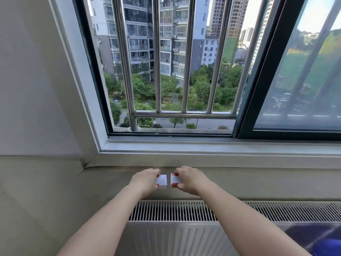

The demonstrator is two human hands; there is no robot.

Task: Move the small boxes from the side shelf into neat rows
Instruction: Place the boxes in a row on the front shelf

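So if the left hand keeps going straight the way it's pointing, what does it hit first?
The left hand holds a box and points toward the window. Straight on, it would probably first meet the low frame ledge at the back of the sill. Nothing else shows between, though depth is hard to judge.

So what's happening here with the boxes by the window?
A person has both hands on the sill under the barred window. The left hand grips one small red-and-white box, the right hand grips another box. The two boxes sit side by side with a narrow gap between them, above the radiator. No other boxes are in view.
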